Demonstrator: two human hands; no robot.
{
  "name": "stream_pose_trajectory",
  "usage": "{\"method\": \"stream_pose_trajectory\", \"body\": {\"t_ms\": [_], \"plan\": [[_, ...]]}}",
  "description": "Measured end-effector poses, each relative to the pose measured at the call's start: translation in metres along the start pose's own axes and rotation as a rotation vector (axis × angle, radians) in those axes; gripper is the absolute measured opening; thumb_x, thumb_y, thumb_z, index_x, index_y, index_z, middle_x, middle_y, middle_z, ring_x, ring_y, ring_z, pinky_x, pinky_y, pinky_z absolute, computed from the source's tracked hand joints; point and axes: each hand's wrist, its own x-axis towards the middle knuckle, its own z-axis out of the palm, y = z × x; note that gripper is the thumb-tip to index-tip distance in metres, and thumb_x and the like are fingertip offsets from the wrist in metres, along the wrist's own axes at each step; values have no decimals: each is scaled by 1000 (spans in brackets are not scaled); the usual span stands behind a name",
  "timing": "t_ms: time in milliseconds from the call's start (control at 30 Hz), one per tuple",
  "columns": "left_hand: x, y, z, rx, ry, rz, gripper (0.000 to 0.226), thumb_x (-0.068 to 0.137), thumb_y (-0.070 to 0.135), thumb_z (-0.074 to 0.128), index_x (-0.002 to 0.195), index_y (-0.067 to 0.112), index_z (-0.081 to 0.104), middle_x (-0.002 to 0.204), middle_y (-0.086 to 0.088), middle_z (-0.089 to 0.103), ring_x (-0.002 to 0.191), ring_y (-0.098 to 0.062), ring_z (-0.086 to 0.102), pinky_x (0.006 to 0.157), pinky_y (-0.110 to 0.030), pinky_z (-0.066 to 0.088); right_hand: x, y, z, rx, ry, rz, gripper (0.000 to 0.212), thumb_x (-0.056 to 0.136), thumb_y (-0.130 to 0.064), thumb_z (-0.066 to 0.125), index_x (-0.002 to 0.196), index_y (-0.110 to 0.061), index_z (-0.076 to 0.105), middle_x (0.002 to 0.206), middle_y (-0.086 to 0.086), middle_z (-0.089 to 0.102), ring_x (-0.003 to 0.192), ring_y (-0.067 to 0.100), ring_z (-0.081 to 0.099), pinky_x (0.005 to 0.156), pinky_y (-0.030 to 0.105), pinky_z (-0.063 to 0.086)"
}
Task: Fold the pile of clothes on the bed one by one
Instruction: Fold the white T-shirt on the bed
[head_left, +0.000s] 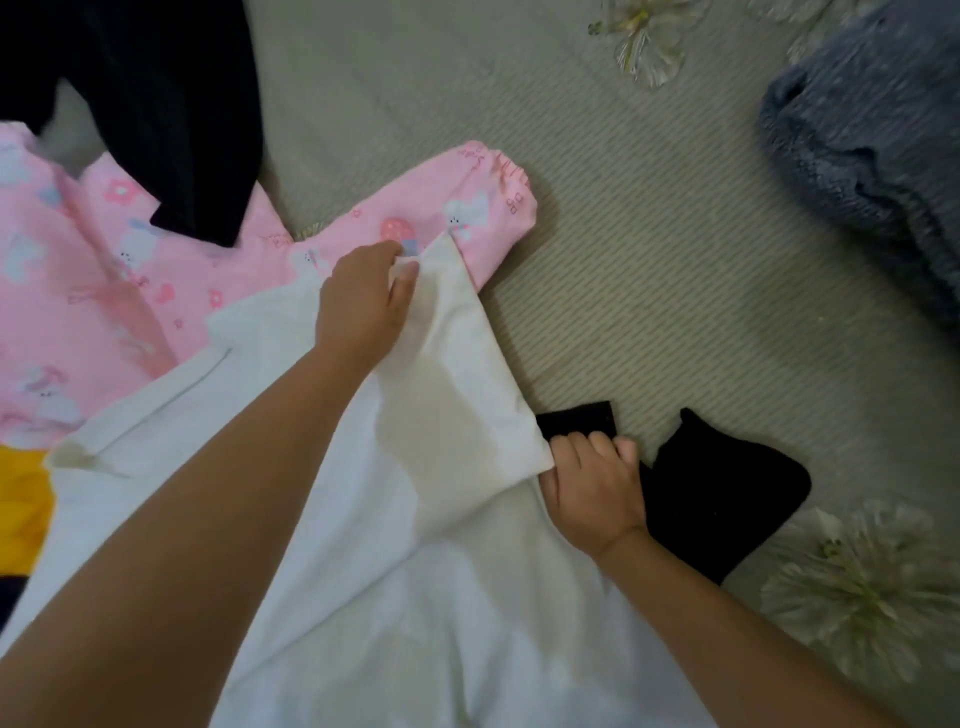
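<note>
A white collared shirt (405, 545) lies spread across the lower middle of the bed. My left hand (363, 301) pinches the far corner of its sleeve, thumb on top of the cloth. My right hand (592, 488) grips the near corner of that same sleeve, so the sleeve edge stretches taut between both hands. Under the shirt at the left lies a pink printed garment (93, 291), one of its sleeves reaching right behind my left hand. A black garment (171, 104) lies over the pink one at the top left.
A small black garment (727, 493) lies just right of my right hand. A blue-grey fuzzy blanket (872, 145) is heaped at the top right. Yellow cloth (23, 499) shows at the left edge. The striped beige bedsheet (649, 260) with flower prints fills the middle and right.
</note>
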Motion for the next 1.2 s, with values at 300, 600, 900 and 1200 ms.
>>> {"method": "stream_pose_trajectory", "body": {"t_ms": [300,600,900,1200], "plan": [[-176,-85,-28,207,45,-350,60,83,31,31,128,-8,44,136,-30,39,129,-43,32,105,-50,23,-4,-7,-4,25,-59,4,30,77,-23,36,65,-5,57,56,9,55,51,25,54,61,34,20],[-273,-139,-41,99,220,-782,61,91,37,24,129,-6,43,132,-30,41,126,-41,35,100,-47,28,-15,-35,-35,126,52,-58,40,66,-13,36,85,8,63,83,24,65,80,35,61,80,45,41],[-270,-197,-55,-452,351,-1306,61,90,39,49,134,1,31,137,-26,33,123,-42,37,99,-45,33,-30,-153,-21,-56,-274,-764,81,28,-6,79,108,-11,68,115,13,65,103,33,63,80,57,47],[-278,-227,-65,-449,424,-1068,15,95,20,44,90,7,51,105,-22,58,97,-35,52,72,-33,34,-23,-157,-25,-115,-361,-807,66,41,-3,57,106,-1,67,111,22,65,97,42,62,73,53,50]]}}
